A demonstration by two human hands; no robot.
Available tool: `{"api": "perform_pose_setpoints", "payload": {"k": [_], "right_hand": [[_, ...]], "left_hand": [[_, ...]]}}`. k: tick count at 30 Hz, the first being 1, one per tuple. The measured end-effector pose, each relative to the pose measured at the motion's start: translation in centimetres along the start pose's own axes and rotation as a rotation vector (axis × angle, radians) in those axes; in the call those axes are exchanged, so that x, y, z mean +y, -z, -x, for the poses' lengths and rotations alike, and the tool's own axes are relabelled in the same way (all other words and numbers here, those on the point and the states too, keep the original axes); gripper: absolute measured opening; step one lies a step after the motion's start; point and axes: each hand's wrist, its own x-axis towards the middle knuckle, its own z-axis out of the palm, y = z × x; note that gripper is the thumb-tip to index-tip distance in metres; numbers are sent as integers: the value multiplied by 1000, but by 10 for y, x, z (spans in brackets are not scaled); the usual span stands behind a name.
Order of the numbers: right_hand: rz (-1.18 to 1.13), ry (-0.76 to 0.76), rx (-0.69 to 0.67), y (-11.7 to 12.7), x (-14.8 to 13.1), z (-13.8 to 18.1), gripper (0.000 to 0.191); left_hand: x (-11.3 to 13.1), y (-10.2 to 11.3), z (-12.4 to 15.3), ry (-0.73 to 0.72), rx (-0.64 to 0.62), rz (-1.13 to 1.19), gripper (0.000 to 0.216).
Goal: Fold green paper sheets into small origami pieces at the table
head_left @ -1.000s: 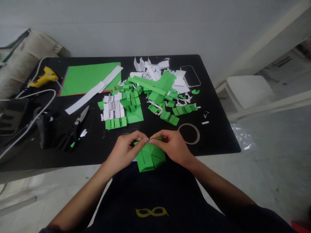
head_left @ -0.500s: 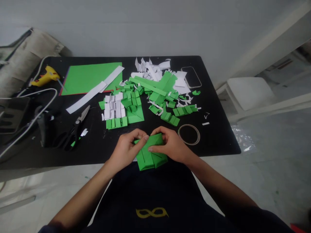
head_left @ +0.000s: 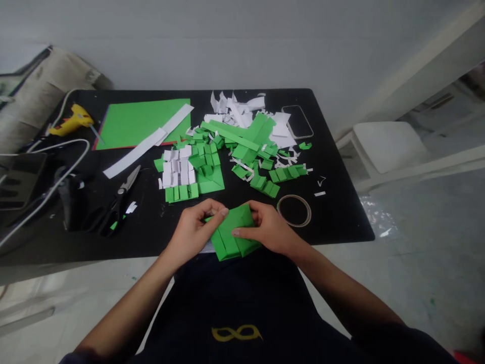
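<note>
A folded green paper piece (head_left: 234,237) is held between both hands at the table's front edge, with straight creases and layered flaps showing. My left hand (head_left: 197,225) pinches its upper left corner, thumb on top and fingers hidden behind. My right hand (head_left: 271,227) grips the right side, thumb lying across the face and fingers curled behind. Just beyond the hands lie folded white paper pieces (head_left: 178,169) and folded green paper pieces (head_left: 206,156). To the right of my right hand rests a ring of tape (head_left: 294,211).
Black-handled scissors (head_left: 121,192) and a yellow glue gun (head_left: 74,121) lie on the left. Green sheets (head_left: 136,121) carry a long white strip (head_left: 147,141). White scraps (head_left: 237,108) and a phone-shaped outline (head_left: 298,121) are at the back. A white stool (head_left: 388,144) stands right.
The green paper's lower edge has tilted up slightly and its upper edge has risen. My left hand has shifted a little to the left; both hands keep hold.
</note>
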Motion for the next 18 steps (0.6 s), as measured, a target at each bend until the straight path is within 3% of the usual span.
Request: {"api": "perform_pose_setpoints", "payload": {"k": [10, 18], "right_hand": [[-28, 13, -48, 1, -3, 1, 39], [27, 58, 49, -1, -7, 1, 43]], "left_hand": [[5, 2, 0, 27, -30, 96, 22], [0, 1, 2, 17, 2, 60, 22]]}}
